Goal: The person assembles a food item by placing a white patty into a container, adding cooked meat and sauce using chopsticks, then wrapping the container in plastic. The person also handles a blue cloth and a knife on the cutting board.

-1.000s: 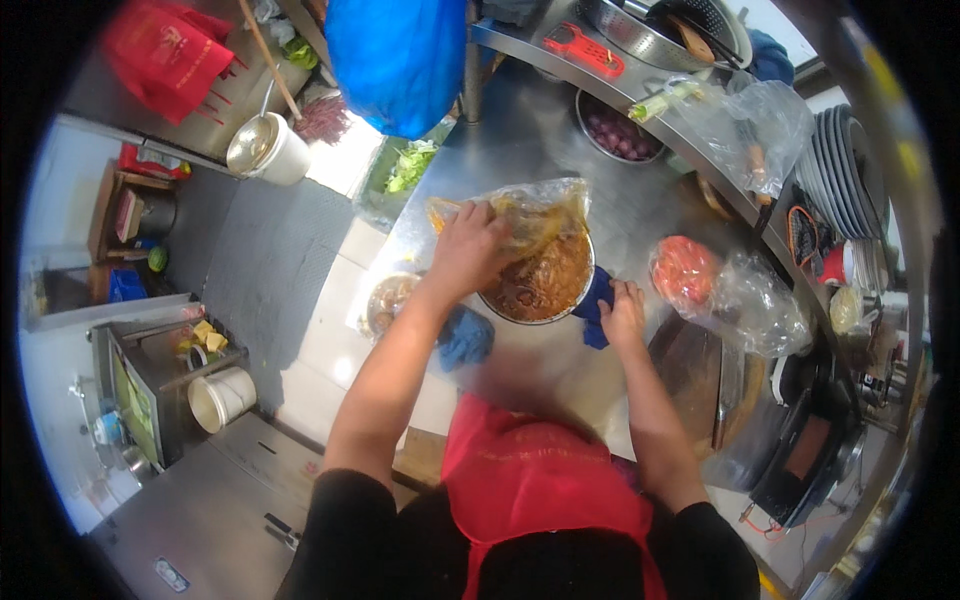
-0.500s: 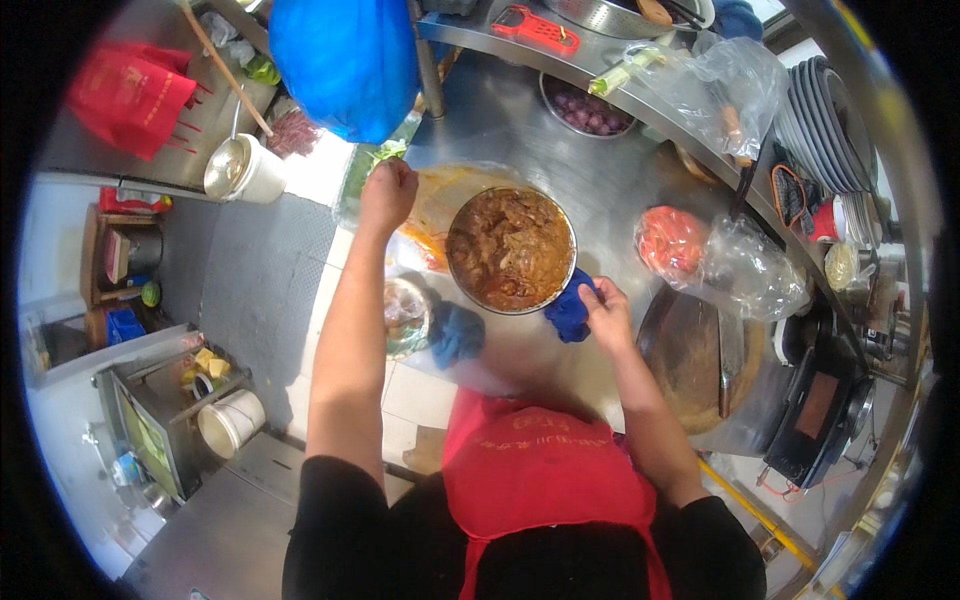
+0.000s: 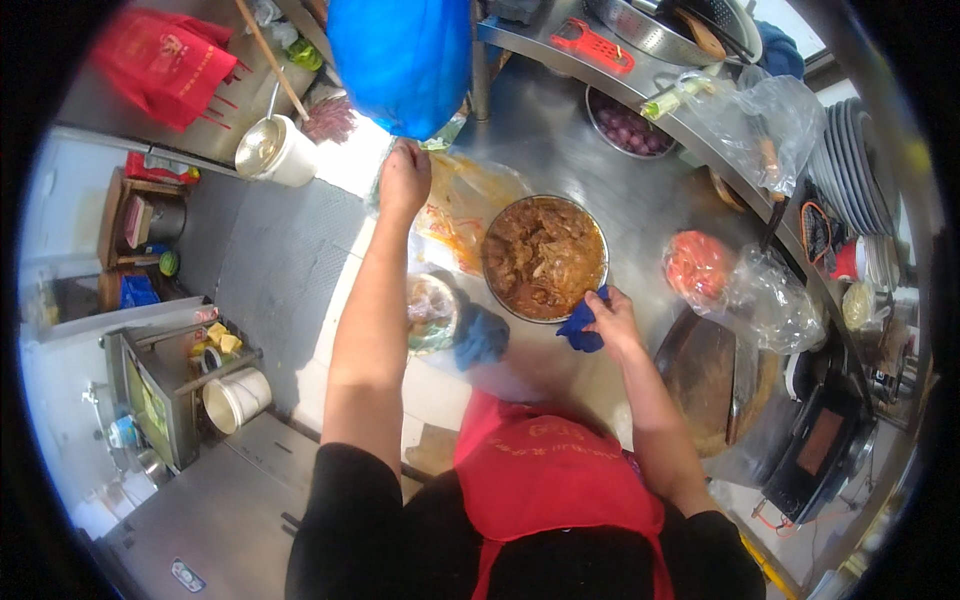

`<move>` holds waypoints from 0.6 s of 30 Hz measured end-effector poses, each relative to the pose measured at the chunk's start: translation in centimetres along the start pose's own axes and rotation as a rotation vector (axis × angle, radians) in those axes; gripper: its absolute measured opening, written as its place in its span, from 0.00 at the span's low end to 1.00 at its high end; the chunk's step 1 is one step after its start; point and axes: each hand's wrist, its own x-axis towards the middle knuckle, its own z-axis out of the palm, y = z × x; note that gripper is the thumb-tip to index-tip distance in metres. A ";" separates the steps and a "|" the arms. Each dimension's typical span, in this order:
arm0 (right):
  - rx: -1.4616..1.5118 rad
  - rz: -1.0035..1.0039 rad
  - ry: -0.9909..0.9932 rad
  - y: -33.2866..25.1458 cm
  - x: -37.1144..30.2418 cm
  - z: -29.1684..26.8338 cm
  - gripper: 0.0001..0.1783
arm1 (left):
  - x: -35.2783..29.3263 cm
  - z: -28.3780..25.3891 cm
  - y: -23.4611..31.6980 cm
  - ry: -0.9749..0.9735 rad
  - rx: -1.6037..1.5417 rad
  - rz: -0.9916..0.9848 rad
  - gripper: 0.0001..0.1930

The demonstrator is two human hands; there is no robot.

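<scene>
A round metal pan [image 3: 545, 258] filled with brown stewed meat in reddish sauce stands on the steel counter. Its near right edge is touched by a dark blue cloth [image 3: 583, 326], pinched in the fingers of my right hand [image 3: 613, 322]. My left hand [image 3: 405, 180] is closed in a fist beyond and to the left of the pan, just below a hanging blue plastic bag [image 3: 400, 65]. What the fist holds, if anything, is hidden. Between that fist and the pan lies a clear plastic bag [image 3: 455, 225] smeared with orange sauce.
At right are a round chopping board [image 3: 690, 385] with a cleaver [image 3: 741, 385] and a bag of red pieces [image 3: 697, 262]. Bowl of purple onions [image 3: 628, 122] sits under the raised shelf. A lined bin [image 3: 430, 312] stands left of the counter; a white bucket [image 3: 285, 155] stands farther left.
The whole view has shifted, so most things sit farther right. My left hand has moved slightly farther away, toward the blue bag. The right hand keeps the cloth at the pan's edge.
</scene>
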 end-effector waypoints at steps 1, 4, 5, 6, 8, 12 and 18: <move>-0.038 -0.032 0.024 0.3 0.2 0.1 0.08 | -0.1 -0.2 -0.2 0.004 0.008 -0.005 0.07; -0.145 -0.109 0.078 1.5 0.7 0.3 0.06 | -0.5 -0.7 -0.9 0.041 0.067 -0.007 0.07; -0.175 -0.125 0.086 1.9 0.8 0.3 0.06 | -0.6 -0.8 -1.3 0.050 0.093 -0.012 0.06; -0.212 -0.104 0.123 2.2 1.0 0.2 0.05 | -0.8 -0.9 -1.7 0.060 0.111 -0.021 0.06; -0.224 -0.159 0.143 2.4 1.2 -0.2 0.05 | -1.2 -0.9 -2.6 0.078 0.147 -0.047 0.06; -0.120 -0.259 0.028 1.1 0.0 -2.2 0.05 | -1.4 -0.5 -4.5 0.054 0.174 -0.045 0.07; 0.281 0.082 -0.133 0.9 -6.0 -7.3 0.10 | -1.9 -0.9 -4.9 -0.166 0.167 -0.026 0.10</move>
